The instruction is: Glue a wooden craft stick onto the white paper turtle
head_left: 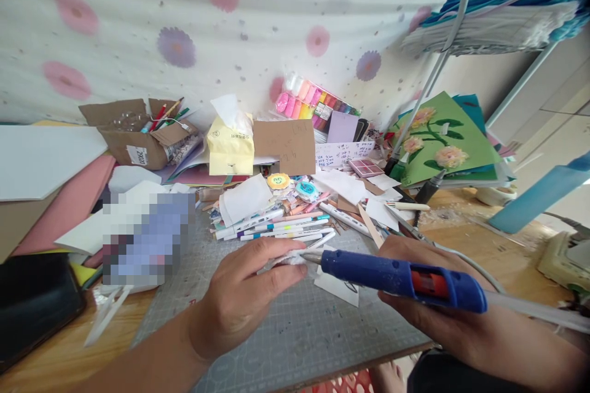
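My right hand (pixel 415 276) is wrapped round a blue hot glue gun (pixel 364 271) with a red part inside and a clear glue stick (pixel 530 306) out of its back. Its metal nozzle points left and meets a small crumpled white piece (pixel 291 258), perhaps tissue or paper. That white piece is pinched between the thumb and fingers of my left hand (pixel 244 291); most of it is hidden. Below the nozzle, a white paper with a black drawn line (pixel 337 287) lies on the grey cutting mat (pixel 258 356).
Several markers (pixel 286 228) and paper scraps heap up behind my hands. Further back stand a cardboard box (pixel 133 144), a yellow tissue pack (pixel 231 144) and colored clay packs (pixel 313 104). A green sheet with flowers (pixel 442 141) leans at right, near a blue bottle (pixel 539 196).
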Demonstrator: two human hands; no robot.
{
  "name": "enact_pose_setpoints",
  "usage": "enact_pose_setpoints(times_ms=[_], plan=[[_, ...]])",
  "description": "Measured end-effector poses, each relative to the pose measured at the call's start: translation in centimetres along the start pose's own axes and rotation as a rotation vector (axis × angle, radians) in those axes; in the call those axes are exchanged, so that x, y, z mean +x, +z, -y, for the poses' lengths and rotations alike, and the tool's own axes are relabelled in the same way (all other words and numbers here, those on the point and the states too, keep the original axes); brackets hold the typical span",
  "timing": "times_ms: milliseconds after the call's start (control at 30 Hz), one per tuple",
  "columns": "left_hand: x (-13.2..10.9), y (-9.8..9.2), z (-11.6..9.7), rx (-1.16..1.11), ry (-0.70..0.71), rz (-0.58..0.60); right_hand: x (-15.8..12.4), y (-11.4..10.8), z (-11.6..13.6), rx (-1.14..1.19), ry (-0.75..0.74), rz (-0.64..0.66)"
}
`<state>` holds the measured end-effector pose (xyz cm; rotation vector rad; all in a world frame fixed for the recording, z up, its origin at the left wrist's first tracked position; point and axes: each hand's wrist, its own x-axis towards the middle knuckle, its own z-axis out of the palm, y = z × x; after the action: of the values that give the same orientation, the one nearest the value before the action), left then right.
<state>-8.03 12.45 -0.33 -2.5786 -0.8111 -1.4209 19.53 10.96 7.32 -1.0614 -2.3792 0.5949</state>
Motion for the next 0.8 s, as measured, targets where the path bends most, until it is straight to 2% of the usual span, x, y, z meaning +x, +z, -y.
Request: enact_pose_setpoints(times_ms=[133,333,433,500,633,700,800], plan=[[0.7,0.0,-0.3,0.014,-0.002,-0.03,-0.2,0.3,-0.2,-0.12,-0.052,-0.02],[2.2,-0.5,-1.2,0.072,-0.017,-0.069,-0.2,0.6,-0.2,-0.444,-0.372,-0.184],[2.1,-0.5,-1.0,0.06,-0.057,-0.063,-0.2,0.5,-0.5,-0.51,-0.423,-0.196],[2.0,-0.6,-0.9,0.054,-0.07,-0.059,-0.2,0.4,-0.8,-0.379,-0.372,-0.198],[1.8,-0.6,-0.8,0.039,-0.053,-0.074,-0.1,0.3,-1.4,-0.06,-0.101,-0.192],[1.8,-0.6,-0.8,0.044,-0.047,-0.08,-0.1,0.2,-1.5,-0.002,-0.011,-0.18],[1.8,-0.7,-0.8,0.039,-0.036,-0.083,-0.1,0.2,-1.6,0.019,0.017,-0.166]])
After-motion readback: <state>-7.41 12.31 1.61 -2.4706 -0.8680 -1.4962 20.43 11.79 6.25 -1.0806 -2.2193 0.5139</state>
